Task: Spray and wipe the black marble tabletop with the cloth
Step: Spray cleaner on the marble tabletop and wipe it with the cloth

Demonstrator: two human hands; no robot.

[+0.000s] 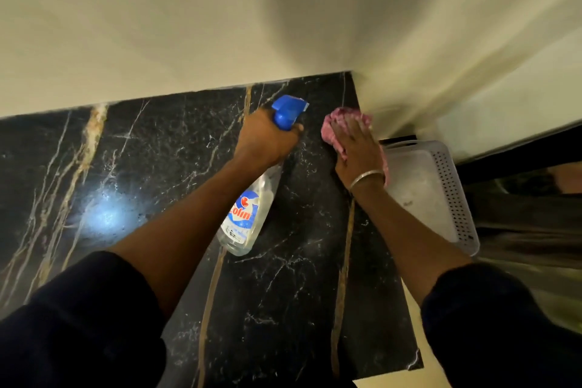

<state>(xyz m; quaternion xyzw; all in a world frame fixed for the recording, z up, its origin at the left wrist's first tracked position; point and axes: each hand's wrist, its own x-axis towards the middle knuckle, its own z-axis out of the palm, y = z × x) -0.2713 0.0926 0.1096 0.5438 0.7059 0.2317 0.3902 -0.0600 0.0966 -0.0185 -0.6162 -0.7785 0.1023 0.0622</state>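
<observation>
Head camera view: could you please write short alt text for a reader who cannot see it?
A person's right hand presses a pink cloth onto the far right corner of a black marble tabletop, while the left hand holds a blue-topped spray bottle beside it. A white perforated basket sits at the right edge.

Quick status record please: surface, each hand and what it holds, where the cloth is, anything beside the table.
surface: black marble tabletop, against a cream wall
left hand: gripping the spray bottle by its neck, blue nozzle aimed toward the far corner
right hand: pressed flat on the pink cloth
cloth position: on the tabletop near the far right corner
wrist: metal bangle on the right
beside table: white perforated basket, off the right edge
</observation>
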